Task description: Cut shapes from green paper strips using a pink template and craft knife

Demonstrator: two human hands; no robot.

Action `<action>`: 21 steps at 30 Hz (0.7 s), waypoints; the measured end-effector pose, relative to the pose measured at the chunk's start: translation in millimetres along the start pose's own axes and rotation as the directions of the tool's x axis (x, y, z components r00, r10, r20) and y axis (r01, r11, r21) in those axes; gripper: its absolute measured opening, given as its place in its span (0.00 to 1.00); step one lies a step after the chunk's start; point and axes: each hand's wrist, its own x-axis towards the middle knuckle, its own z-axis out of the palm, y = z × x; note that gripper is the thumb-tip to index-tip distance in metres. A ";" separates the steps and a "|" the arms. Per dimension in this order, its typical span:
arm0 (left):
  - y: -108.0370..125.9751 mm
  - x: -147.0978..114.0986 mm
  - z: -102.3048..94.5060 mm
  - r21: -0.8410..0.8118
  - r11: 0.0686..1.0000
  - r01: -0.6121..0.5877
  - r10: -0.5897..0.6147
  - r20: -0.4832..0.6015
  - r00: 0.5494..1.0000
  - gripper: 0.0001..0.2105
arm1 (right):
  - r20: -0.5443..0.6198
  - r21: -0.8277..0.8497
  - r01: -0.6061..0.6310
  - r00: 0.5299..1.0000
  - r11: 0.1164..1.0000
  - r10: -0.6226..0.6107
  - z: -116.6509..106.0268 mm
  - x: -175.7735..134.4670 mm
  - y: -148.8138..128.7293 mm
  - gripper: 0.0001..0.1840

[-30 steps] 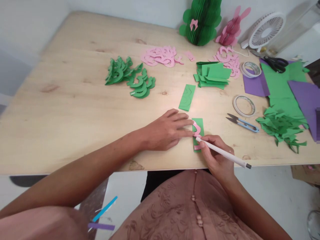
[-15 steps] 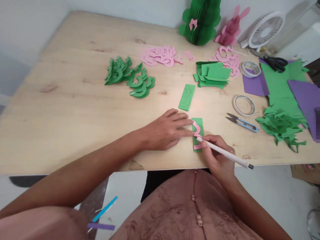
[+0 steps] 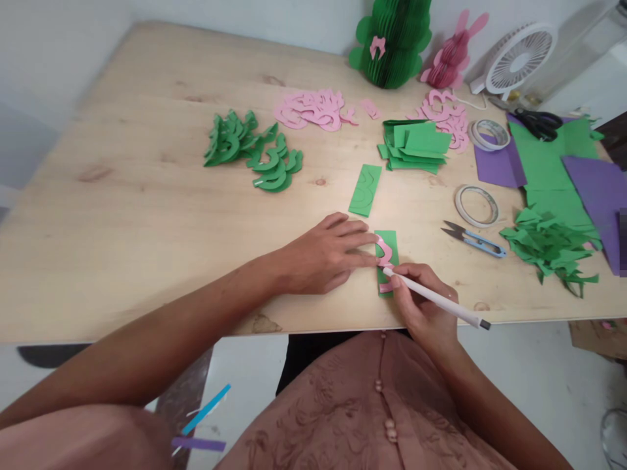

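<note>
Near the table's front edge lies a green paper strip (image 3: 390,237) with a pink curved paper cutout (image 3: 386,250) on top. My left hand (image 3: 327,255) lies flat with fingers stretched out, its fingertips pressing on the cutout and the strip's left side. In my right hand (image 3: 425,301) is a white pen (image 3: 435,297), tilted, its tip against the cutout's edge. Part of the cutout is hidden by the pen and fingers. Just above sits another green strip (image 3: 365,190) with curved lines drawn on it.
Green curved cutouts (image 3: 277,166) and pink cutouts (image 3: 313,109) lie farther back. Stacked green strips (image 3: 416,145), tape rolls (image 3: 477,206), blue thread snips (image 3: 474,239) and green scraps (image 3: 548,245) are rightward. A green honeycomb paper figure (image 3: 396,46) and white fan (image 3: 520,60) stand behind.
The pen and my right hand have shifted very slightly left along the cutout's edge. My left hand keeps its place on the paper.
</note>
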 end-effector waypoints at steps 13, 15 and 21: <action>0.6 0.0 0.0 0.003 1.000 0.006 -0.006 -0.005 1.000 0.22 | -0.030 -0.039 -0.007 1.000 0.999 0.006 0.1 -1.0 -0.6 0.02; 0.7 0.0 0.1 0.002 1.000 0.004 -0.004 -0.009 1.000 0.22 | -0.034 -0.050 -0.019 0.999 0.999 0.017 -0.3 -1.1 -1.1 0.03; 0.7 0.2 0.0 0.001 1.000 0.003 -0.003 -0.008 1.000 0.21 | -0.042 -0.060 -0.024 0.999 0.998 0.021 -1.2 -1.7 -1.0 0.03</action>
